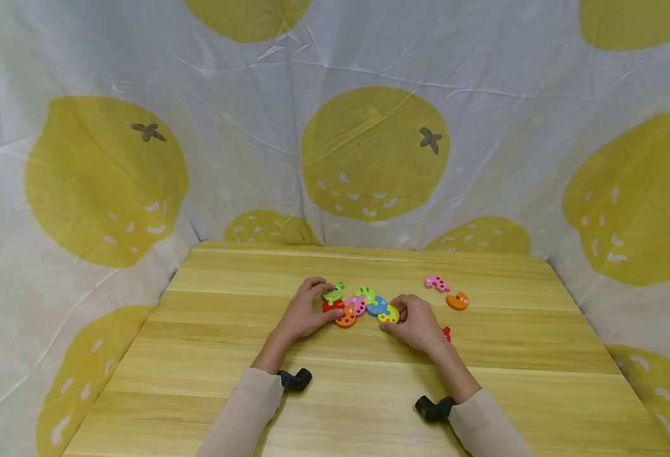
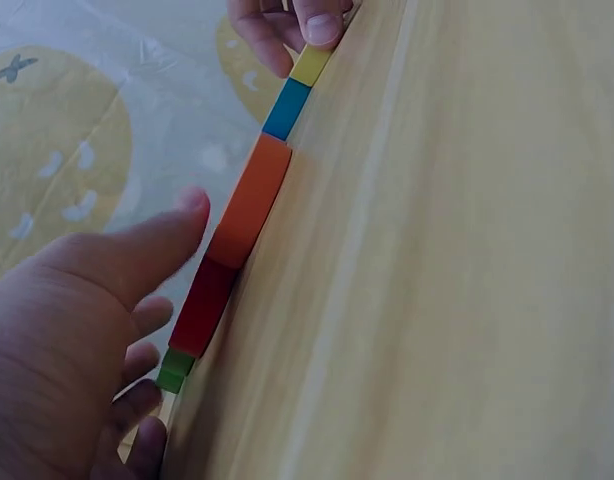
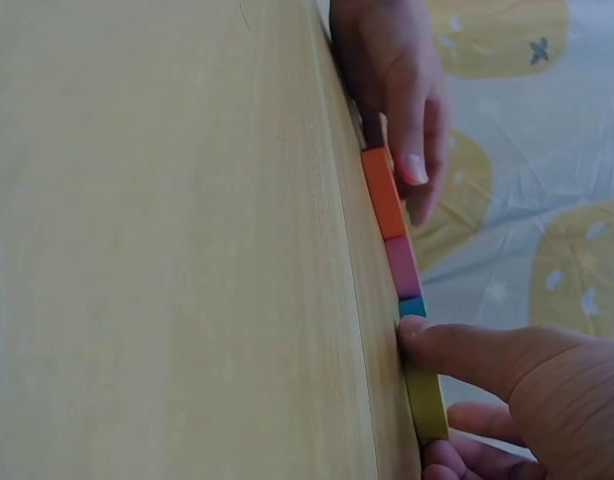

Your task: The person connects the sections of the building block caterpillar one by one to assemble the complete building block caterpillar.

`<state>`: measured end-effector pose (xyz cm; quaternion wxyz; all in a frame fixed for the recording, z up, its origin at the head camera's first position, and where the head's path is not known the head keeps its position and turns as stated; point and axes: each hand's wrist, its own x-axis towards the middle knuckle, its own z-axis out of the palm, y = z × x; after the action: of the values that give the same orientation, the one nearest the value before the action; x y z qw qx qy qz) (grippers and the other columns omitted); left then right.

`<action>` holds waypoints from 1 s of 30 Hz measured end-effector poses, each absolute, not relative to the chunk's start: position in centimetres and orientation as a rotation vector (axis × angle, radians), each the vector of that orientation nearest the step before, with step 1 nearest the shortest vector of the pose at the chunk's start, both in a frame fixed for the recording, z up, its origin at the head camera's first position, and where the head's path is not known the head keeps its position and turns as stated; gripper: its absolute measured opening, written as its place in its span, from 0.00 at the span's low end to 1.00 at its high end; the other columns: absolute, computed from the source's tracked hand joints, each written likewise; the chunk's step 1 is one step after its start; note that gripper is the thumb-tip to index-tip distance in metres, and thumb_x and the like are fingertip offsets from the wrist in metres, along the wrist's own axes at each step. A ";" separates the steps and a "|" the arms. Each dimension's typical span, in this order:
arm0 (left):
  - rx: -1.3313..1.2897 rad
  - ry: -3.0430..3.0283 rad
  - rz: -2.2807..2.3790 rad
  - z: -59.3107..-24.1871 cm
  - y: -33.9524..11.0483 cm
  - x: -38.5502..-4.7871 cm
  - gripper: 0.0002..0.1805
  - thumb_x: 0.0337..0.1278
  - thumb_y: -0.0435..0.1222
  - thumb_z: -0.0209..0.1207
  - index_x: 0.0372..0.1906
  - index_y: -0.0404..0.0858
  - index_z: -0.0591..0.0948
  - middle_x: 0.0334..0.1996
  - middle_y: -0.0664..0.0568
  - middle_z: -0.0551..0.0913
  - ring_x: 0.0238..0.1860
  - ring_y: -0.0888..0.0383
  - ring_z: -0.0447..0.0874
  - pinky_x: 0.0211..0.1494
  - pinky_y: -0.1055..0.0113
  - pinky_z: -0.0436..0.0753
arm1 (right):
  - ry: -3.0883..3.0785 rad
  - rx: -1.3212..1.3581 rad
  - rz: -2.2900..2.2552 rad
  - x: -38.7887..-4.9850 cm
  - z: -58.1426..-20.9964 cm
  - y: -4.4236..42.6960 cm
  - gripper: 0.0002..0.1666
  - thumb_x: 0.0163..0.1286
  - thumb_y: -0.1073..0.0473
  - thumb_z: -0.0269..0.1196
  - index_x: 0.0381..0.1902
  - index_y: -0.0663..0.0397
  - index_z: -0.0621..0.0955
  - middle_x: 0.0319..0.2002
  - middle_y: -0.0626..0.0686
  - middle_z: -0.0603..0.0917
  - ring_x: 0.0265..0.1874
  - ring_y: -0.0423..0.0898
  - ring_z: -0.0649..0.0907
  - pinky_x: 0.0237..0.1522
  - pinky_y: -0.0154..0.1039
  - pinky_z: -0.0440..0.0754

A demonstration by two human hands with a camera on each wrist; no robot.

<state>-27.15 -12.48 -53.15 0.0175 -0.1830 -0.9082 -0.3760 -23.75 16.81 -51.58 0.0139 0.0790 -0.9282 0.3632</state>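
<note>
A curving row of joined caterpillar pieces lies flat: green head, red piece, orange piece, pink piece, light green piece, blue piece and yellow piece. My left hand rests at the head end, fingers beside the green head and thumb extended over the red and orange pieces; the left wrist view shows the thumb not wrapped round them. At the other end, my right hand pinches the yellow piece between thumb and fingers.
Right of the row lie a loose pink piece and an orange piece. A red piece is partly hidden behind my right hand. The wooden table meets a lemon-print cloth at its back and sides.
</note>
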 end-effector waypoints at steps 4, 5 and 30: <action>-0.551 -2.851 -1.154 -53.3 -12.3 -27.2 0.39 0.54 0.57 0.73 0.68 0.44 0.78 0.71 0.49 0.69 0.74 0.47 0.67 0.76 0.46 0.70 | -2.909 0.257 1.129 -23.8 -51.4 16.9 0.36 0.52 0.49 0.83 0.55 0.60 0.84 0.37 0.52 0.80 0.34 0.44 0.76 0.37 0.35 0.75; -0.546 -2.859 -1.154 -53.3 -12.3 -27.2 0.40 0.54 0.57 0.73 0.68 0.44 0.78 0.72 0.49 0.69 0.74 0.47 0.67 0.76 0.46 0.70 | -2.908 0.263 1.138 -23.8 -51.4 17.0 0.37 0.51 0.49 0.83 0.55 0.60 0.84 0.37 0.52 0.81 0.34 0.45 0.76 0.37 0.35 0.76; -0.571 -2.891 -1.190 -53.1 -12.7 -27.2 0.39 0.54 0.56 0.74 0.69 0.46 0.78 0.73 0.50 0.67 0.76 0.47 0.66 0.77 0.48 0.69 | -2.882 0.389 1.062 -21.0 -50.3 25.0 0.37 0.55 0.44 0.81 0.59 0.55 0.83 0.55 0.55 0.86 0.50 0.57 0.83 0.51 0.56 0.84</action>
<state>-27.20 -12.68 -53.05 -0.0180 -0.1796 -0.9095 -0.3744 -21.00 25.05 -50.26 0.0230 0.1257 -0.9306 0.3430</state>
